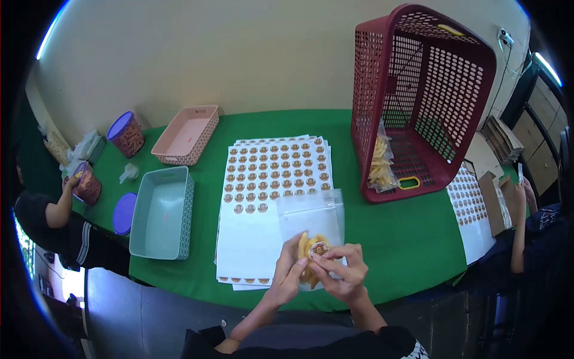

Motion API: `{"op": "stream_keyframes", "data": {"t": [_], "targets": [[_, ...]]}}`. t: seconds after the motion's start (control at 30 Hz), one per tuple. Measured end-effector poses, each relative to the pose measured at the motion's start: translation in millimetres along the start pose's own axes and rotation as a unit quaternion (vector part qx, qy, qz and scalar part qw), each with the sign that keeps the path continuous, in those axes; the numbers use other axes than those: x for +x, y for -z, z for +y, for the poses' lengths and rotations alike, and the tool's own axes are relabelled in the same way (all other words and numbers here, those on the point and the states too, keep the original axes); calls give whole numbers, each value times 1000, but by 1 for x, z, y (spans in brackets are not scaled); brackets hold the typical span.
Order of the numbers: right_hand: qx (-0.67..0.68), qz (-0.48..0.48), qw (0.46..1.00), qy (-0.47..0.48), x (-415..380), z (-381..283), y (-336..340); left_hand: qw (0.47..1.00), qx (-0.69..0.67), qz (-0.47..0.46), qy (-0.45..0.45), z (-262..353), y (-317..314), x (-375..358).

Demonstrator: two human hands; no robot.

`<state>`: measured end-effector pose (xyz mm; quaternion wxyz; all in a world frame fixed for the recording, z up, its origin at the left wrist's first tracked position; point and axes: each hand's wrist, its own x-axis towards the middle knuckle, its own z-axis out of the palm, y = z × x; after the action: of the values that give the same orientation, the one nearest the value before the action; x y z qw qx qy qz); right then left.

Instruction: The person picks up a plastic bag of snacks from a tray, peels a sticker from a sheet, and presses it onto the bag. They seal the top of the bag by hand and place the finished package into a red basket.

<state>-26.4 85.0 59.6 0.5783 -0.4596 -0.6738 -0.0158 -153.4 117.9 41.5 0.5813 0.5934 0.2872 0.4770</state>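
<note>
A clear zip bag (311, 209) with yellow, stick-like snacks inside is held over the front edge of a sheet stack. My left hand (288, 272) grips the bag's left side, its thumb on the front. With fingers bent, my right hand (344, 272) presses a round brown-and-white sticker (319, 249) against the bag. Under and behind the bag lie white sheets (251, 239) with rows of the same round stickers; the lower part of the top sheet is mostly bare.
A maroon crate (391, 90) on its side holds filled bags (381, 161). Leftward are a green basket (161, 209), a pink basket (185, 134), a purple-lidded jar (127, 134) and a purple lid (124, 213). One person (48, 221) is left, another (532, 227) right.
</note>
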Motion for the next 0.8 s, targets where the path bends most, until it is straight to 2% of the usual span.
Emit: {"op": "stream_keyframes", "data": {"t": [0.03, 0.07, 0.13, 0.2, 0.27, 0.3, 0.33, 0.4, 0.43, 0.47, 0.5, 0.53, 0.57, 0.6, 0.67, 0.8], "targets": [[-42, -44, 998, -9, 3, -2, 3, 1000, 0, -2, -10, -2, 2, 0], [-46, -40, 998, 2, 2, -1, 2, 1000, -1, 13, -4, -4, 4, -1], [2, -90, 995, -39, -5, 0, 0, 1000, -3, 26, -11, -6, 6, -1], [7, -104, 994, -40, -8, 4, 3, 998, -38, 20, 37, -6, 6, -2], [103, -62, 988, -94, -16, 15, 1, 999, -28, 14, 23, -14, 10, -1], [96, 5, 985, -146, -18, 16, -3, 998, -40, 7, 52, -8, 8, -2], [96, 6, 986, -139, -14, 15, -5, 995, -51, -1, 83, -5, 7, -2], [112, 76, 942, -308, -9, 14, -6, 995, -64, -4, 79, -10, 5, -2], [85, -6, 944, -319, -17, 25, -3, 995, -71, -1, 67, -14, 3, -3], [83, -7, 945, -315, -15, 26, -2, 995, -79, 2, 55, -19, 2, -2], [141, -91, 926, -338, -14, 27, 0, 995, -81, 3, 53, -23, 2, -1], [198, -174, 896, -358, -13, 27, 0, 998, -19, -16, 52, -27, 3, 1], [200, -185, 907, -322, -13, 27, 0, 997, 44, -36, 50, -28, 6, 2], [201, -184, 907, -321, -13, 26, -2, 997, 45, -36, 49, -24, 9, 4], [192, -199, 894, -354, -13, 25, -7, 991, 49, -66, 103, -16, 13, 8], [162, -218, 910, -313, -13, 34, -14, 994, 35, -48, 94, -19, 17, 10]]}}
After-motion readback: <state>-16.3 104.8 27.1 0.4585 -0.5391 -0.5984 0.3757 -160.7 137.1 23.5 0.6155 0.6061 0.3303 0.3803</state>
